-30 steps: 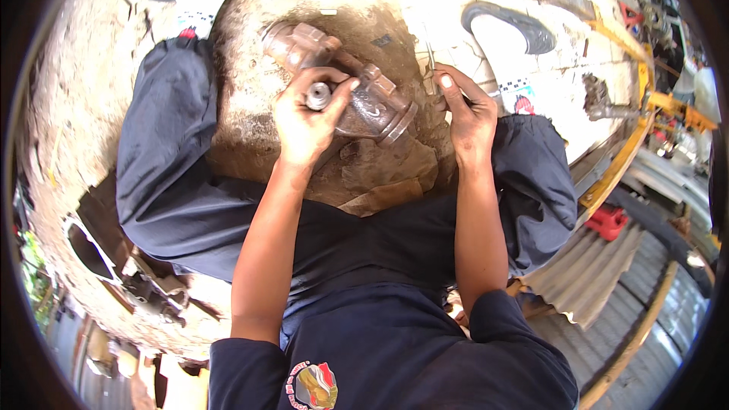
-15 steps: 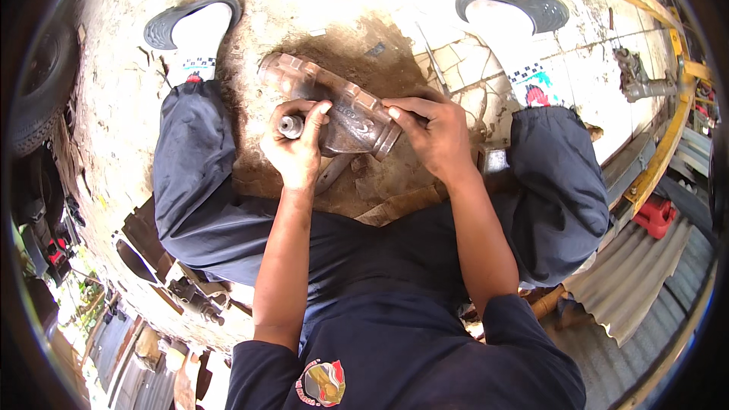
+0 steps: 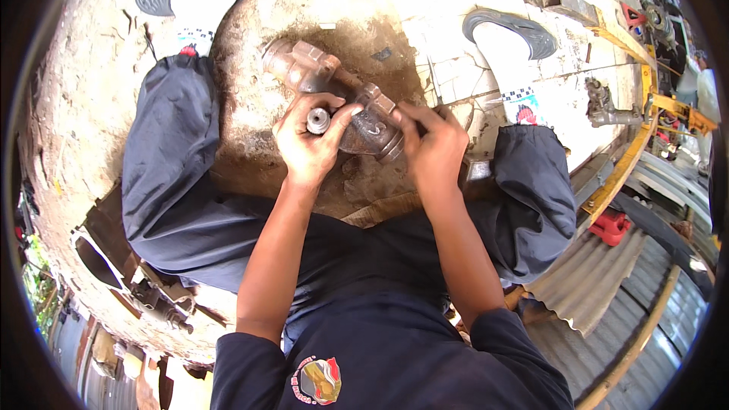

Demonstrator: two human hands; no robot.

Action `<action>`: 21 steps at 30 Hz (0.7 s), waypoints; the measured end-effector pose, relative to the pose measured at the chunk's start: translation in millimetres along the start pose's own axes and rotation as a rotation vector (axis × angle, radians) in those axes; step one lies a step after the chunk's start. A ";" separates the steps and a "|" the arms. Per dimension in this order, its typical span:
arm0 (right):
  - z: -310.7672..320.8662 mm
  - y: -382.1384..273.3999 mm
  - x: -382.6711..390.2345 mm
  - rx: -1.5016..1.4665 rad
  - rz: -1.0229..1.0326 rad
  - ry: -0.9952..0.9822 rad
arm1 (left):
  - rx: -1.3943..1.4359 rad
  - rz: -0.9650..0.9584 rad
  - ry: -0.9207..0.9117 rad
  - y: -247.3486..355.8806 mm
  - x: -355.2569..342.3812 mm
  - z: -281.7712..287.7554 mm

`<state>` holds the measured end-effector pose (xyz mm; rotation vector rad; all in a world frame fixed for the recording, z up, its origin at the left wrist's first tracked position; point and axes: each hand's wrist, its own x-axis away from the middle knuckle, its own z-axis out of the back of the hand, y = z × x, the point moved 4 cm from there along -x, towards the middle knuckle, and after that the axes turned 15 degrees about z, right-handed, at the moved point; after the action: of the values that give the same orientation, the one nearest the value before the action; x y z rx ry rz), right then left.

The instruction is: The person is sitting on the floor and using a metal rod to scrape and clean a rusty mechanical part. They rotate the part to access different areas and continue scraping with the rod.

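A brown, greasy metal housing lies slantwise on the dirty ground between my feet, its far end toward the upper left. My left hand is closed round a short grey metal cylinder, whose round end shows between thumb and forefinger. That thumb also reaches onto the housing. Whether the cylinder is joined to the housing is hidden by my fingers. At the housing's right end, my right hand is closed, thumb and fingertips pressed on its raised edge. Anything small between those fingertips cannot be made out.
A dark metal casing sits left of my left leg. A greasy metal part lies beyond my right foot, near a yellow metal frame. A red object and corrugated sheets are at the right.
The view has shifted a little. Both hands stay at the housing; my left hand and the cylinder have turned slightly, and the right fingers have moved along the housing's edge.
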<state>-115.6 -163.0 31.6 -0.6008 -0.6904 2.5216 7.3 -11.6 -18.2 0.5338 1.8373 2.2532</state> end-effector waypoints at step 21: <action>2.5 -15.3 21.4 0.227 0.073 -0.328 | -0.027 -0.170 0.035 11.1 -5.1 2.1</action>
<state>-129.3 -140.8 36.0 -0.1354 -0.4868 2.7466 13.7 -14.0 -7.9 0.3220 1.7914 2.1842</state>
